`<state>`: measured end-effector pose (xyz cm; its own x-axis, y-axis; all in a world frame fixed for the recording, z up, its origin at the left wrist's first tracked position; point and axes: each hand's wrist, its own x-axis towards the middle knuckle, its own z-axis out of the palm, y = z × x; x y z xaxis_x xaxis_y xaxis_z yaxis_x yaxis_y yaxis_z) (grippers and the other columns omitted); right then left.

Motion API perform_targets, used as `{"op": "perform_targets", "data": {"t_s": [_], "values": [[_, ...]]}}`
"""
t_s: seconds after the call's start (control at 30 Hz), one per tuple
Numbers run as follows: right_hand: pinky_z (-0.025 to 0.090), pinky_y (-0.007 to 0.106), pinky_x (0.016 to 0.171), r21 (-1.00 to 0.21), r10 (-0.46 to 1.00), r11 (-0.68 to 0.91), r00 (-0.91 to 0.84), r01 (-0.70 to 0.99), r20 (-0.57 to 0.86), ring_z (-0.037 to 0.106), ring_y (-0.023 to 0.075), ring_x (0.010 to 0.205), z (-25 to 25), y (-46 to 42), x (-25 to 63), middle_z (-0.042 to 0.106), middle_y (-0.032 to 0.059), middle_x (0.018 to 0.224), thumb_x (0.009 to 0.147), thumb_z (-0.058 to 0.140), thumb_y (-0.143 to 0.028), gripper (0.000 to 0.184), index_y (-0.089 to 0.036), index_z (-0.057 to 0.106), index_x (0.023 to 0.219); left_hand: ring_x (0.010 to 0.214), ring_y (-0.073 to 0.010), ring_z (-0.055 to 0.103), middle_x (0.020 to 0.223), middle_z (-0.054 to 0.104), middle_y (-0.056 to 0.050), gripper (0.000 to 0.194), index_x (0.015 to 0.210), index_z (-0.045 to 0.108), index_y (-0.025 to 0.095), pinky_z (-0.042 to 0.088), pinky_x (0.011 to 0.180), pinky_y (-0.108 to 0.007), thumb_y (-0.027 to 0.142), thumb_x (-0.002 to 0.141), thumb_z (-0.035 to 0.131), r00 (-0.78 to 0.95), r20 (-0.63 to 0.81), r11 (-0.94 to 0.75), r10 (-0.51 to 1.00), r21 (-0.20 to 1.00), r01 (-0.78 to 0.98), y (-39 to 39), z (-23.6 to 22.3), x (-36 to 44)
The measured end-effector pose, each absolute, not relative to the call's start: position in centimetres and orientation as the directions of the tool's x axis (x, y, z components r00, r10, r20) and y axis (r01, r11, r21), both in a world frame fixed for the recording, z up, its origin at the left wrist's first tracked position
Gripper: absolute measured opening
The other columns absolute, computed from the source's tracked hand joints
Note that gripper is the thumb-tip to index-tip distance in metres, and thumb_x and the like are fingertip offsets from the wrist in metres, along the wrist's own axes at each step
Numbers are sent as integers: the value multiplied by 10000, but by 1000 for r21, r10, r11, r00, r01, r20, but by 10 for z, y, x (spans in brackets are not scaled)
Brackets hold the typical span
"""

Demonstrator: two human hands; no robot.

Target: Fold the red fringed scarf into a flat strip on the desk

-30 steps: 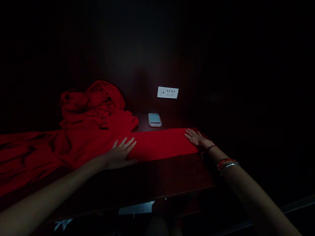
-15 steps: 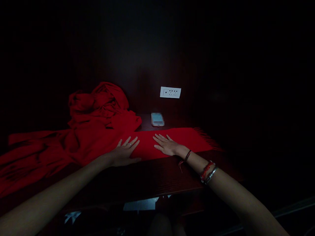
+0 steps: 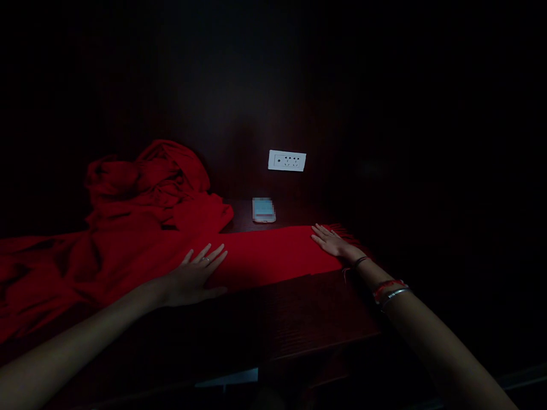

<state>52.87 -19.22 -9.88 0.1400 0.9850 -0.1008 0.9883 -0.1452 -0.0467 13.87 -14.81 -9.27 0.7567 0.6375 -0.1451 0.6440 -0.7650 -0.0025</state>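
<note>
A long red scarf [image 3: 265,256] lies stretched flat across a dark wooden table [image 3: 290,313]. My left hand [image 3: 194,273] rests flat on it near the middle, fingers spread, a ring on one finger. My right hand [image 3: 333,244] lies flat on the scarf's right end by the fringe, fingers stretched out. Bracelets circle my right wrist. More of the red cloth sits bunched in a heap [image 3: 149,182] at the back left and spreads off to the left.
A white phone [image 3: 263,209] lies on the table behind the scarf. A white wall socket [image 3: 286,160] is on the dark back wall above it. The room is very dim, and the table's front edge runs below my arms.
My right hand has slid from the scarf's middle out to its right end, pressing along the cloth. My left hand has stayed flat in about the same place.
</note>
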Motion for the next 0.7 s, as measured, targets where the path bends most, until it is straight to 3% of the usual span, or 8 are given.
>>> {"op": "perform_targets", "data": {"t_s": [0.17, 0.23, 0.3, 0.47, 0.57, 0.7], "values": [[104, 364, 1018, 1, 950, -292, 291, 956, -113, 47, 184, 1261, -96, -192, 556, 71, 99, 1389, 815, 87, -502, 661, -87, 126, 1329, 1243, -316, 0, 1373, 16, -90, 855, 1331, 57, 140, 81, 972, -507, 685, 701, 250, 742, -157, -751, 652, -1, 660, -151, -88, 141], [94, 374, 1018, 4, 946, -319, 318, 948, -56, 54, 199, 1260, -88, -195, 547, 85, 114, 1386, 813, 92, -515, 675, -77, 150, 1324, 1244, -311, -13, 1374, 11, -88, 857, 1332, 52, 141, 82, 972, -506, 688, 700, 242, 742, -162, -752, 650, 7, 660, -151, -88, 142], [81, 368, 1022, -23, 972, -233, 234, 972, 33, 40, 198, 1261, -78, -199, 520, 89, 111, 1386, 812, 84, -524, 686, -72, 167, 1320, 1244, -308, -27, 1374, -6, -84, 865, 1333, 44, 144, 73, 973, -503, 697, 694, 230, 748, -168, -757, 642, 16, 653, -150, -88, 142], [67, 353, 1029, -125, 970, 240, -231, 963, 79, 64, 187, 1263, -73, -215, 395, 133, 96, 1380, 804, 98, -563, 701, -97, 208, 1315, 1242, -311, -45, 1375, -34, -79, 892, 1334, 15, 153, 46, 974, -499, 720, 676, 215, 755, -165, -759, 634, 48, 649, -150, -88, 142], [78, 370, 1025, -163, 955, 296, -290, 941, 60, 72, 199, 1263, -85, -222, 338, 128, 126, 1376, 814, 103, -544, 699, -62, 197, 1312, 1242, -313, -50, 1377, -26, -83, 913, 1334, 18, 147, 44, 972, -501, 732, 662, 215, 748, -169, -750, 642, 60, 658, -151, -87, 142], [59, 383, 1025, -162, 970, 238, -244, 958, -14, 75, 193, 1263, -96, -226, 329, 120, 112, 1379, 817, 98, -536, 691, -68, 153, 1322, 1243, -315, -40, 1377, -32, -90, 929, 1335, 19, 138, 46, 972, -499, 742, 652, 202, 753, -169, -754, 636, 70, 653, -152, -87, 142]]}}
